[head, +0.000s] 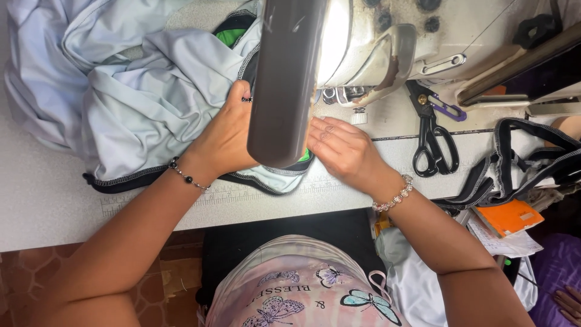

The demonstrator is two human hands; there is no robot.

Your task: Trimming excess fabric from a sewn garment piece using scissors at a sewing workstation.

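A pale blue garment [130, 91] with black stitched trim lies bunched across the left of the white table [54, 206], running under the head of a sewing machine [339, 54]. My left hand [225, 136] presses down on the cloth just left of the machine's dark front arm, fingers bent onto the fabric near the needle area. My right hand [342, 148] lies flat with fingers together on the table right of the arm, touching the garment's edge where a green patch [305, 157] shows. The needle itself is hidden by the machine.
Black scissors [433, 145] lie right of the machine, with small purple snips [445, 106] behind them. Black-and-grey trim strips [514, 160] pile at the right edge above orange card [508, 217] and papers. Another person's fingers [569, 303] show at bottom right.
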